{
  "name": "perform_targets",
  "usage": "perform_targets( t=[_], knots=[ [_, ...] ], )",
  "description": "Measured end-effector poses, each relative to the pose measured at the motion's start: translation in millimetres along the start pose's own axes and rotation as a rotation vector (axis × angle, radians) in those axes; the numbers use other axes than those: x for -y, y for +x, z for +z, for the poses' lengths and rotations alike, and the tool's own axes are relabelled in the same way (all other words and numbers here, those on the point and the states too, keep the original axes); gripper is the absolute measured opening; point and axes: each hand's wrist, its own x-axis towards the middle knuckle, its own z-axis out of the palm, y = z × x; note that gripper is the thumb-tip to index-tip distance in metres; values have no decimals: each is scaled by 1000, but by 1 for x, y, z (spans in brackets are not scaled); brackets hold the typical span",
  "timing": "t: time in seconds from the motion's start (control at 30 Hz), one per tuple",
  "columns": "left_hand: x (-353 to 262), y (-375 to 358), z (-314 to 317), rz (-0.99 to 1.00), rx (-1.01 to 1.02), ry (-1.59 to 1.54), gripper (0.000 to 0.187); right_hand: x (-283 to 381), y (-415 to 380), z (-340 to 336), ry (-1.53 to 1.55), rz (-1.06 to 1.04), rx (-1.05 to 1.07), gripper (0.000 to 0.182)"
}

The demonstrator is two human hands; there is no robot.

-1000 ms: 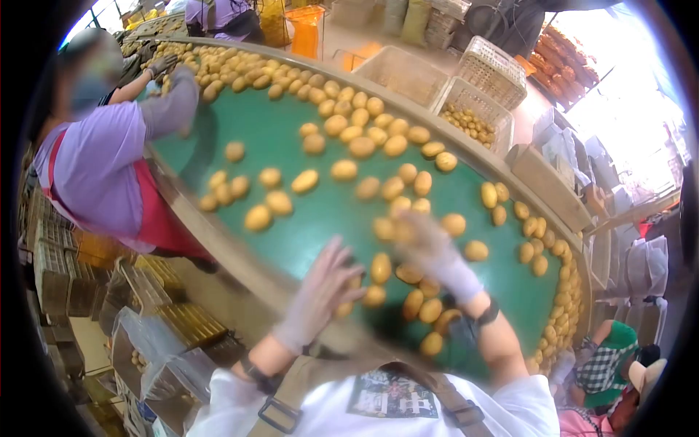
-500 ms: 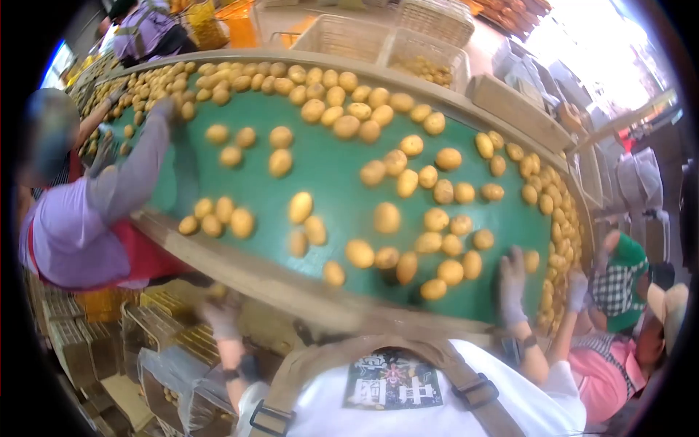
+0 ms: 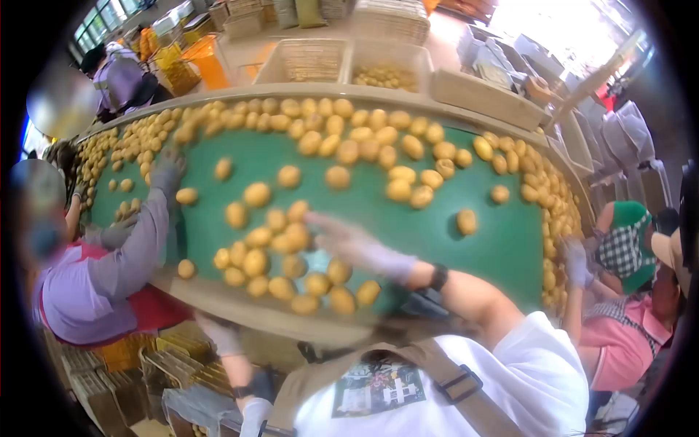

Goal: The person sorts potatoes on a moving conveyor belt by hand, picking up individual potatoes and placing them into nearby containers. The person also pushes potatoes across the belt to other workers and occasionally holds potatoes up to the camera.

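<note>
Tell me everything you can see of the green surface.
The green surface is broad, flat and smooth-looking, with a slight sheen; its material is unclear. A pale brown rim borders its near and far sides. Yellow-brown potatoes lie on it, crowded along the far and right edges and clustered beside your gloved right hand, which is over it. A co-worker's gloved hand is over its left part.

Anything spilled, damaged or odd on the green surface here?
One pale patch looks odd against the green surface, among the potatoes by the person's right hand; I can't tell whether it's glare, wear or debris.
</note>
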Motion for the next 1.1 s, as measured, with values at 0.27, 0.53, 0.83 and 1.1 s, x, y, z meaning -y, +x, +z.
perform_targets(
  t=[0.27,0.53,0.83,1.1],
  knots=[
    [-125,-34,131,572,94,958,43,5,50,-156,-1126,152,-542,54],
    [-110,-32,224,768,1029,991,45,33,-60,-155,-379,22,-701,39],
    [-116,-31,256,811,1351,1089,46,-33,-84,-205,-423,40,-1235,53],
    [-106,6,233,915,1340,1257,42,-2,80,-77,-107,25,-723,43]
  ],
)
